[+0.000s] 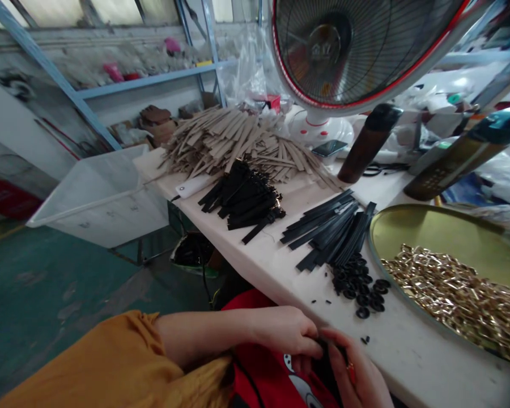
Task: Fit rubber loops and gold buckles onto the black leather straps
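Observation:
My left hand (295,337) and my right hand (357,365) meet at the table's front edge, above my lap. Both are closed, fingertips pinching a dark piece (323,344) that looks like a black strip; fingers hide most of it. A small red-orange thing (351,372) shows at my right hand, its kind unclear. On the table beyond lie flat black strips (323,232) and a heap of black rings (361,286). Farther left is a pile of black straps (249,198) with gold-coloured metal bits at their ends.
A gold-coloured tray (433,218) holds many small metal buckles (463,294) at right. Beige strips (225,139) are heaped at the back. A fan (318,127), a brown bottle (361,150) and another bottle (450,161) stand behind. A white bin (102,198) is left of the table.

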A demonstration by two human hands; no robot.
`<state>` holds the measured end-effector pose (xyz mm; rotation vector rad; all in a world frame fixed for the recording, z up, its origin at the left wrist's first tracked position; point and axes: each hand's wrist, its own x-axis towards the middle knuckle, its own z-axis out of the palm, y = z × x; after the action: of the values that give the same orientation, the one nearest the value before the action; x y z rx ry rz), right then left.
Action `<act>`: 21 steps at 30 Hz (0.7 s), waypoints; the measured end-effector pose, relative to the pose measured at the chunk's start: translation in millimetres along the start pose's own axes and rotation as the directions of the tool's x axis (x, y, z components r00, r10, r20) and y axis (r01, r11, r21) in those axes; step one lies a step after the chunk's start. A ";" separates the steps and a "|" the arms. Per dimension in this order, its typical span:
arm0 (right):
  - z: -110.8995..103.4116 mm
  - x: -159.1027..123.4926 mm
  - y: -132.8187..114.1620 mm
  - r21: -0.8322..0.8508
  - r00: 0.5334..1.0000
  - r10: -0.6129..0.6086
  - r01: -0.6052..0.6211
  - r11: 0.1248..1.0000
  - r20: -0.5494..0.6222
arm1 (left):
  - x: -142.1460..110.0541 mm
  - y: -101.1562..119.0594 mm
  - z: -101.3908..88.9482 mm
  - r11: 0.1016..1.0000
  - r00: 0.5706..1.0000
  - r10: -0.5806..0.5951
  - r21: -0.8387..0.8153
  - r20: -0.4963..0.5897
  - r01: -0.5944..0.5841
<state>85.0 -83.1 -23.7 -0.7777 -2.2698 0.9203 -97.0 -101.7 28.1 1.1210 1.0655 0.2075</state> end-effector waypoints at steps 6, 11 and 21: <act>-4.8 5.9 -1.1 0.081 0.995 0.074 -0.069 0.994 -0.063 | -6.9 6.4 6.0 0.990 0.998 0.047 -0.128 -0.042 -0.052; 2.9 1.4 -3.5 0.187 0.976 0.202 -0.184 0.965 -0.078 | -10.3 -4.3 1.8 0.972 0.998 0.053 -0.230 0.015 -0.048; -1.8 -6.3 -23.5 0.096 0.979 0.186 -0.178 0.979 -0.082 | -16.3 -3.7 16.6 0.957 0.995 0.061 -0.277 -0.085 -0.082</act>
<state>83.4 -100.7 -6.8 -0.9806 -2.0904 1.0390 -93.9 -123.9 35.1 0.9017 1.0263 0.4479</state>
